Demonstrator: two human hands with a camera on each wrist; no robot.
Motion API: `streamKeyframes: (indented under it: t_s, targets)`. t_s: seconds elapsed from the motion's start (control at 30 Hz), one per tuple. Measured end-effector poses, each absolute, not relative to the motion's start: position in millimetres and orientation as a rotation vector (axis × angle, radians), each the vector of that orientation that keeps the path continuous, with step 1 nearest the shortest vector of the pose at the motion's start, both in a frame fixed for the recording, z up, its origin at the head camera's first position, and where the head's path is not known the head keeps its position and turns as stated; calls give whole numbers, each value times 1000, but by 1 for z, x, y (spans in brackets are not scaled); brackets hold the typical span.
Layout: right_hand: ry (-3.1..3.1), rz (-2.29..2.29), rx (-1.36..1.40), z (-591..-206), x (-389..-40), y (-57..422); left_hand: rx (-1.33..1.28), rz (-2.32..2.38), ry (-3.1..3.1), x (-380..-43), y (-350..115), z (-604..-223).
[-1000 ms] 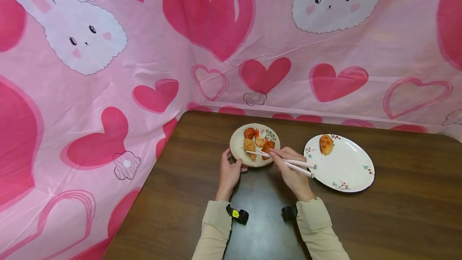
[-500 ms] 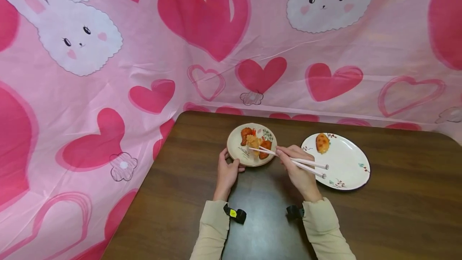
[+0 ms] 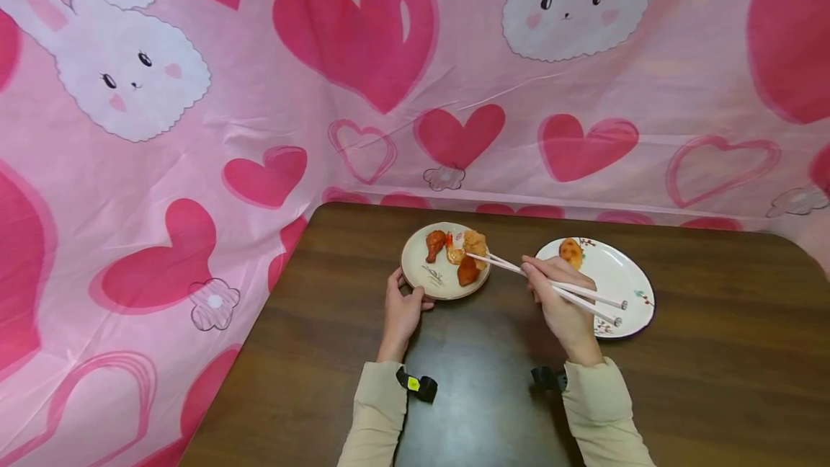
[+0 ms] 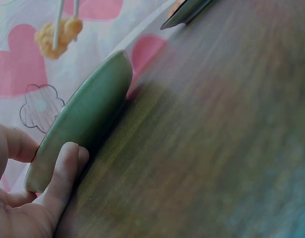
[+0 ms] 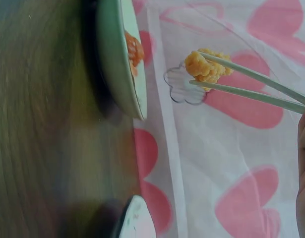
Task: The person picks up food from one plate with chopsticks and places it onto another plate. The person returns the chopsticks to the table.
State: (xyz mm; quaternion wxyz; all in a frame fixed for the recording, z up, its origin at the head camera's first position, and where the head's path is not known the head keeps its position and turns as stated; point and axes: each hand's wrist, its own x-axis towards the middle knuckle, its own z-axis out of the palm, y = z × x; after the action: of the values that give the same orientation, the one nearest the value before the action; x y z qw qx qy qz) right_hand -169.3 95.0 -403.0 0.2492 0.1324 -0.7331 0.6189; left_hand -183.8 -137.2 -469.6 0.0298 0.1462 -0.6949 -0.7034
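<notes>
My left hand [image 3: 400, 312] grips the near-left rim of a small round plate [image 3: 416, 272], thumb and fingers on its edge in the left wrist view. The right hand [image 3: 565, 305] holds a pair of pale chopsticks [image 5: 261, 79]. Between their tips is a lumpy golden piece of fried chicken [image 5: 208, 68], raised clear above the small plate in the right wrist view. On that plate lie a small drumstick [image 3: 435, 243], a shrimp [image 3: 455, 254] and a reddish-brown fried piece [image 3: 467, 272].
A larger oval white plate [image 3: 624, 287] with a berry pattern stands to the right, partly behind the right hand. A golden-brown oval food piece [image 3: 570, 252] lies on it. The brown wooden table [image 3: 726, 344] meets a pink heart-print cloth [image 3: 363, 34] at back and left.
The chopsticks have lifted the fried chicken piece from the small plate and carried it to the right, uncovering the drumstick and shrimp. The left hand keeps its hold on the plate.
</notes>
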Motion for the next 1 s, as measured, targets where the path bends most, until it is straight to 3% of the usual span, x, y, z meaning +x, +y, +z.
streamKeyframes:
  t_s: [0.27, 1.0]
  targets:
    - [-1922, 1600, 282, -421, -179, 123, 466, -2157, -2161, -184, -137, -469]
    - [-1588, 1746, 225, -405, -173, 168, 469, -2157, -2164, -183, -136, -469]
